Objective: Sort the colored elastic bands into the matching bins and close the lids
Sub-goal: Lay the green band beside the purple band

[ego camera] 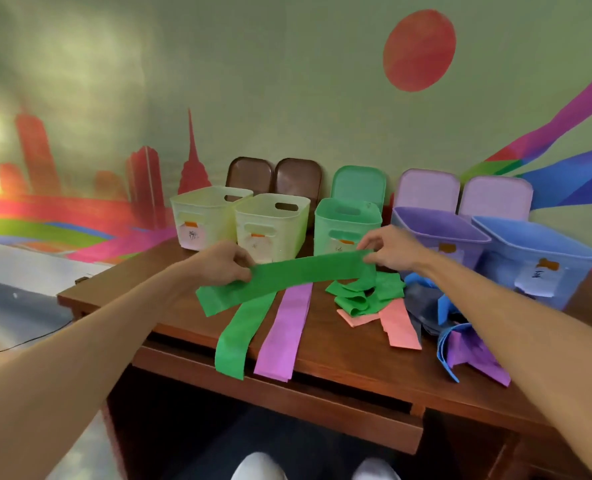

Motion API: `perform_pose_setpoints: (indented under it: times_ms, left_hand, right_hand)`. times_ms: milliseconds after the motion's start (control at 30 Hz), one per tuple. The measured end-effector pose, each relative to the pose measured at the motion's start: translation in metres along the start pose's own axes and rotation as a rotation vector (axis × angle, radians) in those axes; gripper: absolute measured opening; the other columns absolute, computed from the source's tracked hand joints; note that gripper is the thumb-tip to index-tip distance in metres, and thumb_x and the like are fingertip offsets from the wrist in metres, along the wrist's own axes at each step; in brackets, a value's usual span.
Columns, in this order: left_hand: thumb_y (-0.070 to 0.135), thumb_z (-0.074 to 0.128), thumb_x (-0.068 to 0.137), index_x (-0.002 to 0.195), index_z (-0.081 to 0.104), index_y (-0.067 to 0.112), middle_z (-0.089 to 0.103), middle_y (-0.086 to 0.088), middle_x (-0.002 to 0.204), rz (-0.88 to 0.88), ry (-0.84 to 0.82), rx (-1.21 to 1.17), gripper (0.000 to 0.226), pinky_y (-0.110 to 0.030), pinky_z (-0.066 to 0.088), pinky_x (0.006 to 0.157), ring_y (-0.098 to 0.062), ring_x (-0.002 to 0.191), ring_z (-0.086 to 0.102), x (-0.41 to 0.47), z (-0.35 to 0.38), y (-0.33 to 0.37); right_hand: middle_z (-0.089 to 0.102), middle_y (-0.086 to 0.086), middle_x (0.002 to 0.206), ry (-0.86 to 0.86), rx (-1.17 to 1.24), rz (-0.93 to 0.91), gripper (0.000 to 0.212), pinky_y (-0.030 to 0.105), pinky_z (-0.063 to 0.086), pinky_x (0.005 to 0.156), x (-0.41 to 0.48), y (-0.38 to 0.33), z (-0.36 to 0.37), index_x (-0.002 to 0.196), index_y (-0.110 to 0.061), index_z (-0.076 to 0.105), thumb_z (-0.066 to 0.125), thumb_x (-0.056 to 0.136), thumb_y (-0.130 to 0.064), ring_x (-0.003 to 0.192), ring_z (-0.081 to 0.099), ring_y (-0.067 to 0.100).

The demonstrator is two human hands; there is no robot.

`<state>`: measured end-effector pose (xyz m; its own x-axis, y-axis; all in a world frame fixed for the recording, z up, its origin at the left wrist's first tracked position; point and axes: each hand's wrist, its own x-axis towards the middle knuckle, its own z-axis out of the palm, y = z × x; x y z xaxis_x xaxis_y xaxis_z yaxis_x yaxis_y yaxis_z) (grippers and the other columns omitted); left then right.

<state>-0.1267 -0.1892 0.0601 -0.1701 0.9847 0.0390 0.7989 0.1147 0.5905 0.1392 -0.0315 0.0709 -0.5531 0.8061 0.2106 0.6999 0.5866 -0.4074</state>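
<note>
A green elastic band (298,275) is held stretched out flat in the air in front of the green bin (348,223), just below its front wall. One end of the band is gripped by the left hand (227,263), to the left of the green bin, with the fingers (243,274) curled round the strip. The other end is pinched by the right hand (389,247), right in front of the green bin. The green bin is seen standing open on the desk (339,344), with its green lid (358,183) propped upright behind it. Two pale yellow bins (272,223) are set to the left of the green bin, and a purple bin (436,233) and a blue bin (536,261) to its right, all open. In front of the green bin a heap of crumpled green bands (367,294) is found on the desk, with salmon bands (400,323) lying just beyond it towards the desk edge. Further forward and to the left of the green bin, a second green band (239,337) and a purple band (284,334) are laid side by side, their ends hanging over the desk edge. A pile of blue and purple bands (460,344) lies forward and to the right of the green bin.
</note>
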Motion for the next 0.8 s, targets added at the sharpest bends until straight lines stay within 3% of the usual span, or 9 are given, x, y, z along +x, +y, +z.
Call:
perform_pose_setpoints:
  times_ms: [100,200,333,433,567,633,800]
  left_hand:
    - [0.014,0.07,0.083,0.095,0.072,0.01,0.065,0.003,0.081,-0.039,-0.046,-0.056,0.012,-0.018,0.042,0.06,-0.008,0.07,0.058,-0.016,-0.008,-0.019]
    - [0.02,0.074,0.08,0.083,0.072,0.012,0.067,0.001,0.078,-0.094,-0.028,-0.145,0.009,-0.02,0.045,0.06,-0.011,0.071,0.062,-0.024,-0.009,-0.038]
    - [0.024,0.071,0.083,0.087,0.071,0.009,0.069,-0.002,0.085,-0.114,-0.013,-0.197,0.015,-0.022,0.048,0.064,-0.014,0.077,0.063,-0.03,0.0,-0.059]
    - [0.02,0.069,0.085,0.094,0.069,0.008,0.072,-0.004,0.089,-0.167,-0.058,-0.312,0.015,-0.022,0.049,0.06,-0.015,0.078,0.066,-0.034,0.007,-0.073]
    - [0.012,0.067,0.086,0.101,0.067,0.011,0.072,-0.004,0.095,-0.2,-0.119,-0.392,0.015,-0.028,0.055,0.072,-0.016,0.086,0.069,-0.032,0.011,-0.087]
    - [0.009,0.067,0.085,0.101,0.066,0.01,0.072,-0.004,0.095,-0.224,-0.127,-0.45,0.016,-0.026,0.056,0.071,-0.016,0.085,0.07,-0.028,0.015,-0.09]
    - [0.003,0.069,0.082,0.103,0.067,0.004,0.073,-0.01,0.099,-0.284,-0.182,-0.665,0.02,-0.027,0.059,0.073,-0.019,0.086,0.072,-0.02,0.027,-0.087]
  right_hand:
    - [0.067,0.009,0.112,0.059,0.022,-0.002,0.024,0.023,0.039,0.081,0.017,-0.017,0.019,0.107,-0.01,0.069,0.068,0.083,-0.007,0.095,0.056,0.014]
    - [0.064,0.009,0.118,0.103,0.139,0.052,0.024,0.028,0.043,0.085,0.038,-0.033,0.04,0.107,-0.01,0.068,0.063,0.084,-0.005,0.107,0.057,0.022]
    - [0.055,0.007,0.116,0.112,0.261,0.145,0.023,0.036,0.059,0.073,0.063,-0.049,0.073,0.103,-0.015,0.067,0.057,0.088,-0.002,0.091,0.059,0.024]
    - [0.062,0.011,0.116,0.145,0.24,0.134,0.03,0.043,0.055,0.087,0.083,-0.054,0.092,0.112,-0.009,0.067,0.068,0.083,-0.003,0.099,0.062,0.028]
    - [0.07,0.012,0.106,0.268,0.377,0.225,0.027,0.043,0.053,0.092,0.109,-0.06,0.113,0.101,-0.008,0.071,0.077,0.075,-0.006,0.098,0.066,0.026]
    - [0.07,0.011,0.106,0.291,0.441,0.253,0.024,0.041,0.054,0.09,0.119,-0.06,0.125,0.098,-0.008,0.071,0.077,0.075,-0.006,0.097,0.066,0.024]
    - [0.071,0.011,0.105,0.247,0.332,0.18,0.028,0.033,0.05,0.095,0.131,-0.061,0.149,0.102,-0.004,0.071,0.078,0.076,-0.009,0.098,0.065,0.022]
